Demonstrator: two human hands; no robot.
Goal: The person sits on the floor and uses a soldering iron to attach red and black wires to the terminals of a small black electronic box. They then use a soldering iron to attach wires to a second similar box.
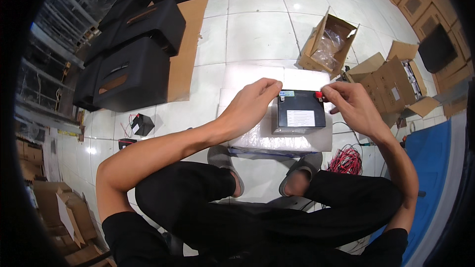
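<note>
A black box-shaped battery (pixel 302 105) with a white label on its top lies on a white foam-wrapped block in front of me. At its far right corner is a red terminal cap (pixel 319 95), and my right hand (pixel 354 105) pinches at it with thumb and forefinger. By the far left corner, next to a small metal terminal (pixel 282 99) and a shiny sticker, my left hand (pixel 252 101) has its fingertips pressed together. What the left fingertips hold, if anything, is too small to tell.
The white block (pixel 247 141) stands between my feet. A bundle of red and black wires (pixel 345 160) lies right of it. Open cardboard boxes (pixel 329 44) stand at the far right, large black cases (pixel 133 74) at the left. A small black battery (pixel 142 124) with wires sits on the tiles.
</note>
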